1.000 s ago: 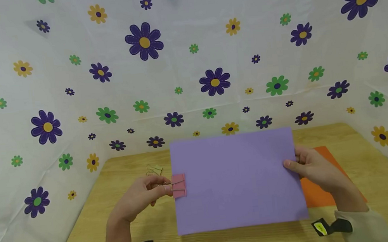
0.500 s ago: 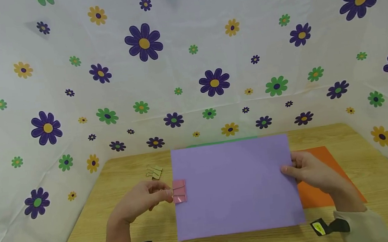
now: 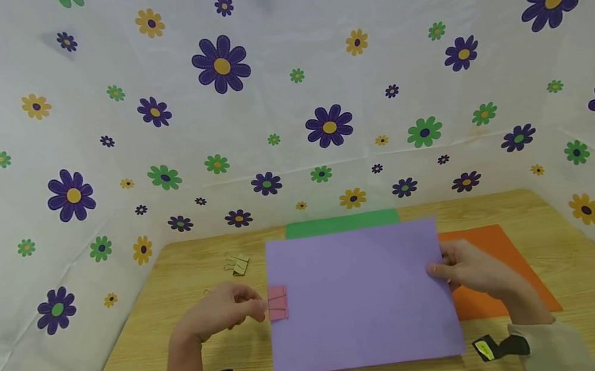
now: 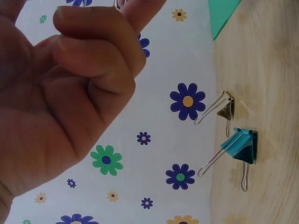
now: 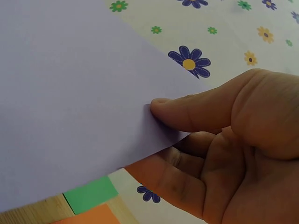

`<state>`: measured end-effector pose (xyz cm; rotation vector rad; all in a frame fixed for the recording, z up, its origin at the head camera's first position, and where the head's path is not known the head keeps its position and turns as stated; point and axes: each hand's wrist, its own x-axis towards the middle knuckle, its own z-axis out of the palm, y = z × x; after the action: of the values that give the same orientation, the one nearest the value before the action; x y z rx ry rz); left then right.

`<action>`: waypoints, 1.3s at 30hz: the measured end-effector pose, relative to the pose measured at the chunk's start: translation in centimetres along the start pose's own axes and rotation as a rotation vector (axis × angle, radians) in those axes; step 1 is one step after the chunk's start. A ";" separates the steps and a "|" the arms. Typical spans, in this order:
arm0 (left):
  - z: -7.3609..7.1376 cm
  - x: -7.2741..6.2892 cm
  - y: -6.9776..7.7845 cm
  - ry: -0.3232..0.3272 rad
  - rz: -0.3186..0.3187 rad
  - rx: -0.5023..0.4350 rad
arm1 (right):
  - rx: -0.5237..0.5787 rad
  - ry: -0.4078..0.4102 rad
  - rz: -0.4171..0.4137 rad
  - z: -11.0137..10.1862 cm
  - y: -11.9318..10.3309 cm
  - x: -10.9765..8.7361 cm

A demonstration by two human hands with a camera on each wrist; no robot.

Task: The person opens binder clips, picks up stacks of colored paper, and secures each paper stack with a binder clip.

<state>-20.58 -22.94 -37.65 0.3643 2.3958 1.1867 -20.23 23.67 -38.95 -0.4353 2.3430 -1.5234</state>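
Note:
A sheet of purple paper [image 3: 362,299] is held up between both hands, over the wooden table. On its left edge sits a pink binder clip [image 3: 278,302], its front wire handle lying flat on the sheet. My left hand [image 3: 215,310] is at the clip's outer side, thumb and forefinger pinching there; a bit of wire shows at the fingers in the left wrist view. My right hand [image 3: 469,267] grips the sheet's right edge, thumb [image 5: 187,112] on the front and fingers behind.
A gold binder clip [image 3: 238,263] and a teal binder clip [image 4: 243,145] lie on the table [image 3: 146,343] at left. Behind the purple sheet, green paper [image 3: 341,223] shows at the back and orange paper [image 3: 499,267] at right. A flower-printed curtain [image 3: 289,102] encloses the table.
Both hands have lowered the purple sheet with its pink clip, and the right hand has shifted slightly left. The green paper behind and the gold clip have come into fuller view.

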 end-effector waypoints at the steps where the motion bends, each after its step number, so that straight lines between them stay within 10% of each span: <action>1: 0.0 0.0 0.0 -0.004 -0.005 0.003 | -0.002 -0.007 0.001 0.0 0.1 0.0; 39: 1.8 1.2 -0.4 -0.083 -0.083 0.101 | -0.138 -0.095 0.065 1.0 2.4 0.5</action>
<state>-20.80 -21.47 -39.27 0.3363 2.3800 0.9976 -20.51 23.59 -41.56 -0.4494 2.3721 -1.2882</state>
